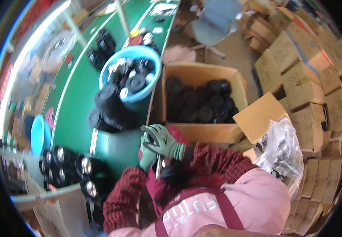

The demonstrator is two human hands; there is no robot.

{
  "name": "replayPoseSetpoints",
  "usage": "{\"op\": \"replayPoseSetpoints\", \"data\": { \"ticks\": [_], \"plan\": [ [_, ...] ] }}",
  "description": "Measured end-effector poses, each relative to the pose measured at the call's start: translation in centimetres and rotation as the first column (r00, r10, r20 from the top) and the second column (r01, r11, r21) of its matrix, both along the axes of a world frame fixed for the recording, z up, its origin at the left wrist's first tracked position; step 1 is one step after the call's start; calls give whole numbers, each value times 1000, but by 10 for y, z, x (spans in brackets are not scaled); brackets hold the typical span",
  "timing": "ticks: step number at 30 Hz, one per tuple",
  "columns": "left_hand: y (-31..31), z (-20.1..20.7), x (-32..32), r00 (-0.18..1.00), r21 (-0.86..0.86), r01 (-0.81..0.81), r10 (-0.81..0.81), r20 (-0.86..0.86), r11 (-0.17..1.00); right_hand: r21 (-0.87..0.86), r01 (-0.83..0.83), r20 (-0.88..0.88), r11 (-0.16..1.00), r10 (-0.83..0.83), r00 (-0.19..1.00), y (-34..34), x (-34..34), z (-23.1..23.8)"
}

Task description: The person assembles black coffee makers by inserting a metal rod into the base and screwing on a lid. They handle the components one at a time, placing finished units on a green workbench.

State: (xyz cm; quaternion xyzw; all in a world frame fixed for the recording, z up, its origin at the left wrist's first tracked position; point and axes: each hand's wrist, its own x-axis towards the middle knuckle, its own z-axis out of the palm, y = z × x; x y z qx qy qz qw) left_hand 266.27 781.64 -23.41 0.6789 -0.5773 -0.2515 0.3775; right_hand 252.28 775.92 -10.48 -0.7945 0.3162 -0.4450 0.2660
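Note:
Green work gloves cover both my hands, which are close together in front of my chest at the belt's edge. My left hand (146,156) is curled, partly hidden behind the other one. Over it my right hand (166,143) bends its fingers around a dark end. Below them shows a black part with a silver strip (172,172), held against my body; its exact kind is unclear. Black cylindrical parts (113,108) stand together on the green belt (72,94) just beyond my left hand.
A light blue basin (158,75) holds black and silver pieces. An open carton (202,127) of black round parts stands right of the belt. Shiny black cylinders (62,173) are grouped at the left. Stacked cartons (303,83), a clear plastic bag (281,150) and a chair (212,29) are on the right.

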Motion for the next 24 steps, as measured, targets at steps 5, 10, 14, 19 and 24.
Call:
{"op": "replayPoseSetpoints", "data": {
  "ticks": [5,10,14,19,24],
  "plan": [
    [56,121,39,765,550,409,55,-642,728,-208,-414,-579,886,229,782,6,16,-27],
    [62,176,-26,989,611,-40,-56,137,791,258,-245,-610,935,354,709,4,27,-34],
    [55,174,-16,947,519,169,-284,149,838,125,-210,-600,970,243,762,10,4,-46],
    [33,165,-2,795,459,441,-573,199,771,174,-396,-512,902,426,746,-6,-57,-24],
    [42,179,-5,826,554,375,-540,164,743,959,-62,-275,277,961,38,-97,-44,26]
  ]
}}
